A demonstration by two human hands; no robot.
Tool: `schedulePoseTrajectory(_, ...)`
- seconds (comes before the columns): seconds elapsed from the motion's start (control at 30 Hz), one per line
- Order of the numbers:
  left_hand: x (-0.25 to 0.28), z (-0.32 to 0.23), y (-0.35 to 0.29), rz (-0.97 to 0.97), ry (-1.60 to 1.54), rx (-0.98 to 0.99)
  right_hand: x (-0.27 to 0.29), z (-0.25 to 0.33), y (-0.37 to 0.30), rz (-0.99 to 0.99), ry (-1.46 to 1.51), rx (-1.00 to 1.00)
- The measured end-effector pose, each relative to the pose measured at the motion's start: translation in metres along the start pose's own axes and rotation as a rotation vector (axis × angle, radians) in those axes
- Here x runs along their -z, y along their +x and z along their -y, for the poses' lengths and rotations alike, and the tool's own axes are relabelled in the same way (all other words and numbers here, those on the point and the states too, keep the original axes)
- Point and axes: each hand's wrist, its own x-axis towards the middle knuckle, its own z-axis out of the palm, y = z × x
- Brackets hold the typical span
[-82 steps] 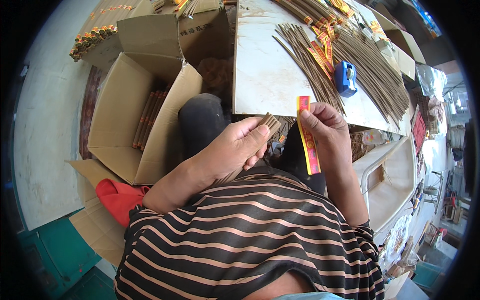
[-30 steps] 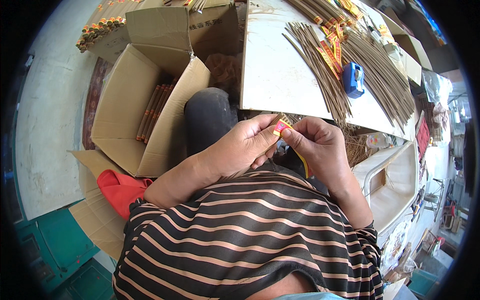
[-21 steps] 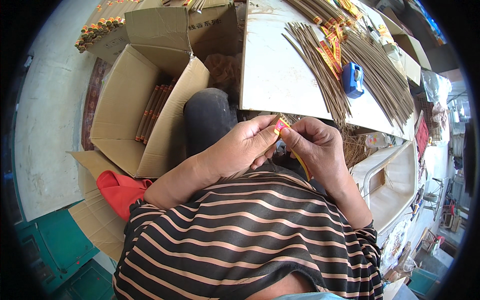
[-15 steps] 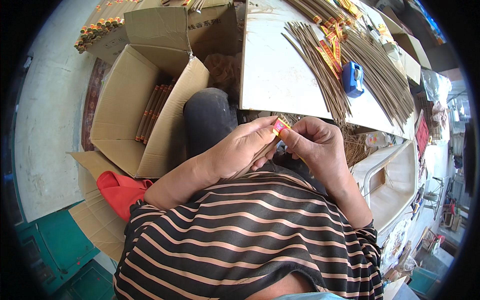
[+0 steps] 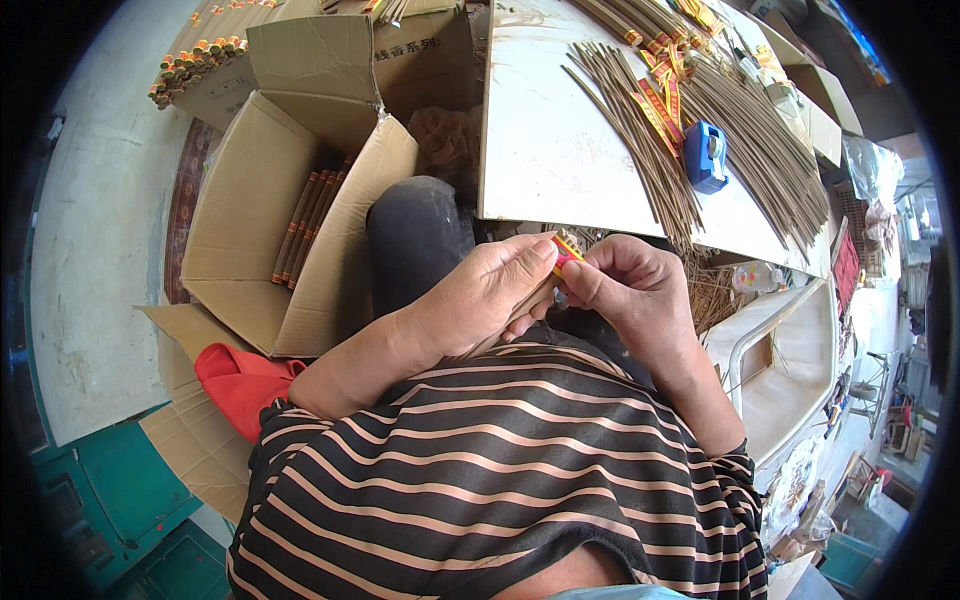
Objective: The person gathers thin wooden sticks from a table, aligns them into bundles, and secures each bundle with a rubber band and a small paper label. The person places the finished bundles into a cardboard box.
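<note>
Above my lap, my left hand (image 5: 480, 295) is wrapped round a bundle of thin brown incense sticks (image 5: 532, 302), its thumb pressed on the band near the top end. That band is a red and yellow paper label (image 5: 569, 254) lying round the sticks. From the other side my right hand (image 5: 638, 285) pinches the label between thumb and bent fingers. The lower part of the bundle is hidden by my left hand and wrist.
Beyond my hands, a white table (image 5: 550, 130) bears loose incense sticks (image 5: 770, 160), paper labels (image 5: 655, 112) and a blue tape dispenser (image 5: 708, 180). An open carton (image 5: 225, 200) with banded bundles (image 5: 305, 225) stands left; a white basin (image 5: 800, 345) lies right.
The label has turned a little round the bundle, and less of its face shows. My left thumb has moved onto it; my right hand stays nearly in place.
</note>
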Motion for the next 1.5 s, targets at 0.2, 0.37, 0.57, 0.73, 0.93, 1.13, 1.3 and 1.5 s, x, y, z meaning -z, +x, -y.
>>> schedulePoseTrajectory(0.2, 0.0, -0.001, 0.0, 0.01, -0.039, 0.016, 0.002, -0.001, 0.0, 0.013, 0.039, 0.001)
schedulePoseTrajectory(0.37, -0.001, -0.002, 0.0, 0.0, -0.032, -0.003, 0.003, -0.001, -0.001, 0.038, 0.063, -0.016)
schedulePoseTrajectory(0.57, -0.01, -0.008, -0.002, -0.052, -0.042, 0.015, 0.003, -0.006, -0.003, 0.046, 0.09, 0.024)
schedulePoseTrajectory(0.73, -0.008, -0.004, -0.004, -0.042, 0.023, 0.041, 0.01, -0.006, 0.001, 0.092, 0.024, -0.035)
schedulePoseTrajectory(0.93, -0.011, -0.008, -0.002, -0.058, 0.004, 0.037, 0.016, -0.014, 0.008, 0.104, -0.016, 0.075)
schedulePoseTrajectory(1.13, -0.014, -0.007, 0.0, -0.117, 0.038, 0.026, 0.016, -0.019, 0.013, 0.09, 0.039, 0.108)
schedulePoseTrajectory(1.3, -0.016, -0.012, 0.001, -0.153, 0.112, 0.026, 0.013, -0.028, 0.023, -0.135, -0.109, 0.347)
schedulePoseTrajectory(1.5, -0.022, -0.005, 0.001, -0.285, 0.281, -0.059, 0.012, 0.003, 0.004, -0.061, -0.242, 0.042)
